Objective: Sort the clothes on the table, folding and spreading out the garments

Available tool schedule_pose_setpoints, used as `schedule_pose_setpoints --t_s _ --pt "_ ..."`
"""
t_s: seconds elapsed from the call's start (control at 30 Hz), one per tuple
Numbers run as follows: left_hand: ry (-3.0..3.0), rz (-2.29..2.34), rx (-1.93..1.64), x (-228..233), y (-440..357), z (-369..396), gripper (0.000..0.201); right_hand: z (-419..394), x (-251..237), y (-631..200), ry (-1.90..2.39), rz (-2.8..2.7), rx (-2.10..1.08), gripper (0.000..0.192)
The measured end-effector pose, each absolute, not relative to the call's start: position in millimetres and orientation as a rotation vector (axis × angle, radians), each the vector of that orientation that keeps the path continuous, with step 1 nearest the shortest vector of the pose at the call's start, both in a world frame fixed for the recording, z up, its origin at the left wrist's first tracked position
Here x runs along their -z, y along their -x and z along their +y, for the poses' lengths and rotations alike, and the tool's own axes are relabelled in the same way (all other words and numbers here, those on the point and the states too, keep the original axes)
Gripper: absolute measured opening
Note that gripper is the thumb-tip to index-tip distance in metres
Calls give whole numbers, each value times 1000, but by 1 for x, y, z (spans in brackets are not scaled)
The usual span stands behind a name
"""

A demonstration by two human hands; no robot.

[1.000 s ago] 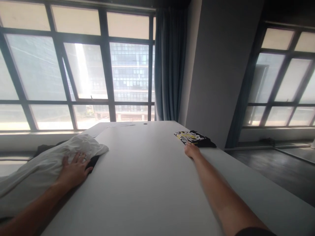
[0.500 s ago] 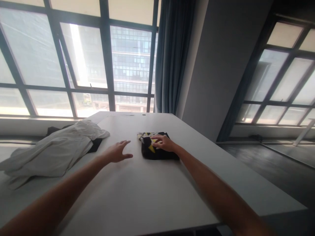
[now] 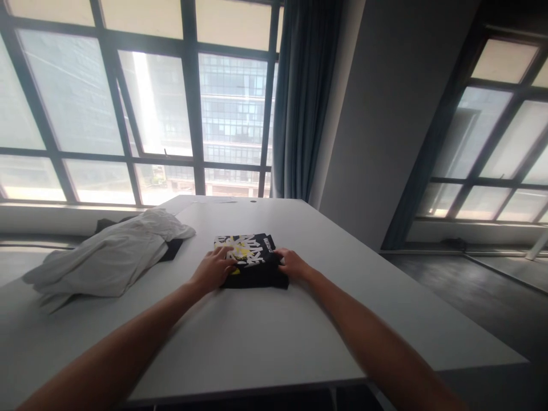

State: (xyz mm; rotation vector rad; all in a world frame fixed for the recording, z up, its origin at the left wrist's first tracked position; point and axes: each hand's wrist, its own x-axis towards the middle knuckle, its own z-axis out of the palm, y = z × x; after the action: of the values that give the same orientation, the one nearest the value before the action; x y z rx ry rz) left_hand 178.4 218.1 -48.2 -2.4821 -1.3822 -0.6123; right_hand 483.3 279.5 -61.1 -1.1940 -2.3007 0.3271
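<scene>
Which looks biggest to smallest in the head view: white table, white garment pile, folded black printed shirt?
1. White table, by far the largest.
2. White garment pile.
3. Folded black printed shirt, held between left hand and right hand.

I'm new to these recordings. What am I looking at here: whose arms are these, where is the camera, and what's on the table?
There is no machine here. The camera sits on a person's head, looking forward and down, so the two bare arms are that person's own. Both hands rest on a folded black garment with white and yellow print, lying on a white table. The left hand lies on its left part, the right hand at its right edge. I cannot tell whether either hand grips it. Further left lies a crumpled white cloth over something dark. Behind are large windows and a grey-blue curtain.
</scene>
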Motion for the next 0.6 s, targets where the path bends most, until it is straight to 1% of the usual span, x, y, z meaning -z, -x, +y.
schedule_pose_setpoints --t_s 0.07,0.13,0.23,0.3,0.43,0.53,0.6 --pt "2544 -1276 612 47 -184 215 29 278 62 -475 1194 -2282 -283 40" --pt "2576 -1244 595 46 -190 212 36 274 62 -468 1168 -2246 -257 35" --pt "2568 -1284 583 43 -195 210 36 268 60 -458 1062 -2178 -270 31" --pt "2540 -1362 661 39 -196 211 36 266 57 -452 1009 -2137 -275 28" --pt "2343 -1633 1072 27 -183 220 43 270 50 -453 1027 -2112 -273 19" --pt "1986 -1897 1462 18 -156 232 50 278 48 -466 1074 -2142 -206 17" --pt "1741 -2016 1668 14 -132 239 51 283 47 -479 1121 -2131 -113 16"
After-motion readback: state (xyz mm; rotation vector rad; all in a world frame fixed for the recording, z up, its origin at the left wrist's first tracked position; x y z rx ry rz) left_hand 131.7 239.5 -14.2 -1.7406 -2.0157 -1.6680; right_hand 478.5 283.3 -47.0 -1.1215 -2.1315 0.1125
